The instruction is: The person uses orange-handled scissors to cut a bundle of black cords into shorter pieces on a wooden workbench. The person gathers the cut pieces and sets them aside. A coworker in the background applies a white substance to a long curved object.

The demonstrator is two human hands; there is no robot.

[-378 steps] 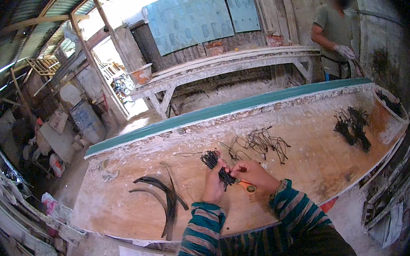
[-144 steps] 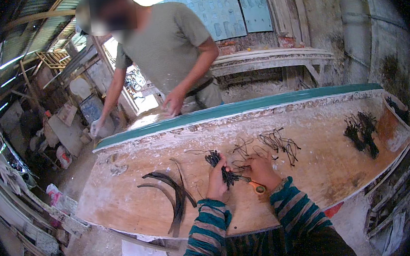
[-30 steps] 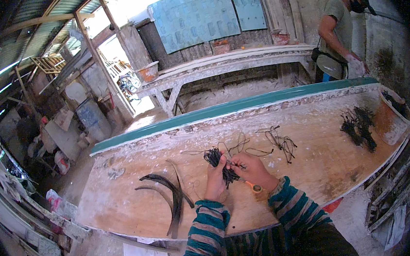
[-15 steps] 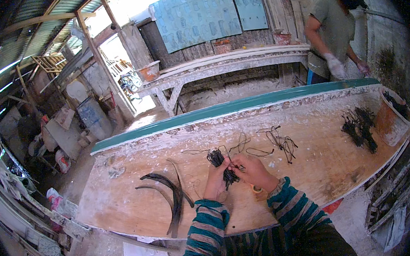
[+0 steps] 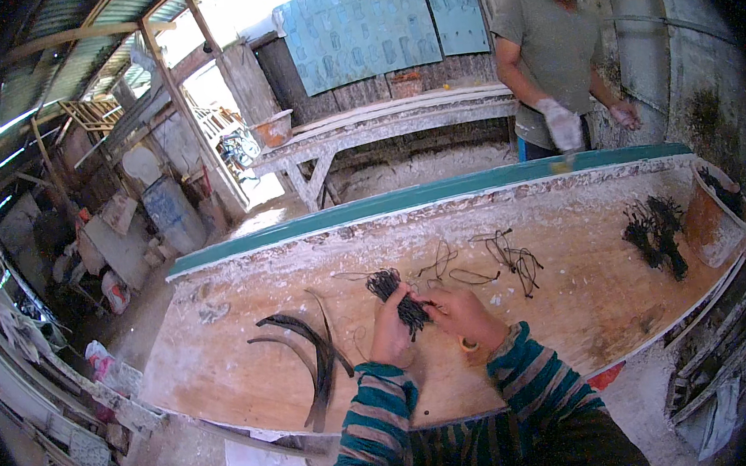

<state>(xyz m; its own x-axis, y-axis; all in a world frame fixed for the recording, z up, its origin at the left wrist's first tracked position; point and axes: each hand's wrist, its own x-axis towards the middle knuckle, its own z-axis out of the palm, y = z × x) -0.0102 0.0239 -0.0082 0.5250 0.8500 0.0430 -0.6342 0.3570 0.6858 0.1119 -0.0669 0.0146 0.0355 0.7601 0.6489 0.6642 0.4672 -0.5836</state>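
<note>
My left hand (image 5: 390, 331) is closed around a bundle of thin black cords (image 5: 383, 283), whose looped ends stick out above the fist and whose other ends show below it. Against the right side of the bundle, my right hand (image 5: 465, 315) pinches with thumb and fingers at the cords; a ring-like yellowish thing shows under that hand. Several loose black cords (image 5: 518, 263) lie on the wooden table (image 5: 225, 370) just beyond my hands. Left of them rest long curved black strips (image 5: 320, 353).
Tied black cord bundles (image 5: 654, 235) lie at the table's right, beside an orange-brown bucket (image 5: 715, 225) with black stuff inside. A green rail (image 5: 424, 204) edges the far side. Behind it a person (image 5: 553, 57) with a whitish glove stands near a long whitish bench (image 5: 382, 130).
The bundle has tilted, its top leaning further left, and my right fingers have come down against its side. The person beyond the table has moved left and closer to the rail.
</note>
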